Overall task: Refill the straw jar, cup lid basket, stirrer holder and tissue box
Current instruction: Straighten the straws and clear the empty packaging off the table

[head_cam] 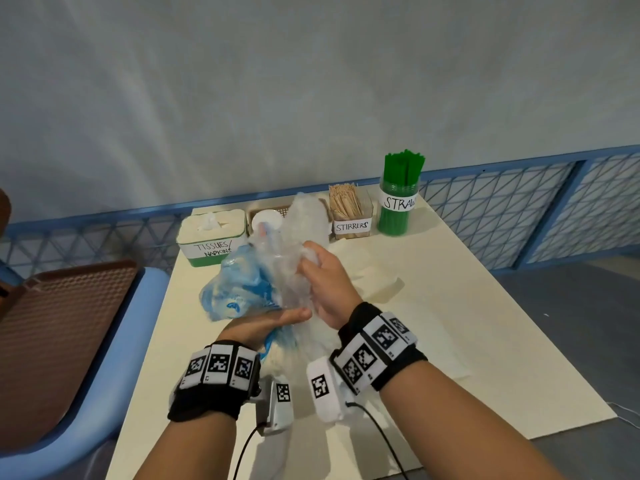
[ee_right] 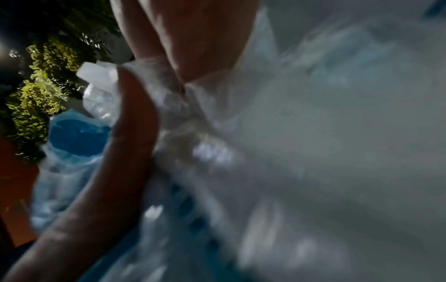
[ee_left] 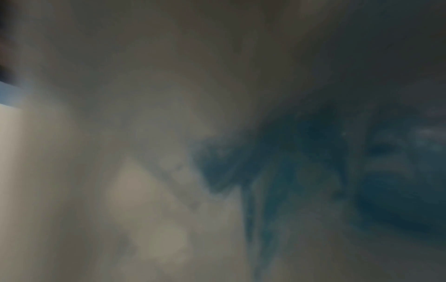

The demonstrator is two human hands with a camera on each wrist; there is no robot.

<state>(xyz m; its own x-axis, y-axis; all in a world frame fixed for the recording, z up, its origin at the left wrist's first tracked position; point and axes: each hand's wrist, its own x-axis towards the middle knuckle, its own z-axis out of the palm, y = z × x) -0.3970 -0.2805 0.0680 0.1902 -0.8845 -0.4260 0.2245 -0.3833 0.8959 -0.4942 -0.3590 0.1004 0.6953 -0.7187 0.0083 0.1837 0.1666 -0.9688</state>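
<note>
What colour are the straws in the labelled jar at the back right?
Green. The straws fill the labelled clear jar; clearest in the head view.

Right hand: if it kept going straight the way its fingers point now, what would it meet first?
Probably the clear plastic wrapper that the right hand already grips; beyond it the cup lid basket looks next, though depth is unclear.

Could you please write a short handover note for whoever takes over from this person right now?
Right hand grips clear crumpled plastic wrap. Left hand, palm up, supports the blue-printed plastic pack; its finger grip is hidden.
Along the table's far edge: tissue box, lid basket partly hidden behind the wrap, stirrer holder, straw jar.
Done: straws and stirrers look full; a tissue pokes out.
Left: judge the lid basket once the packaging is moved.
</note>
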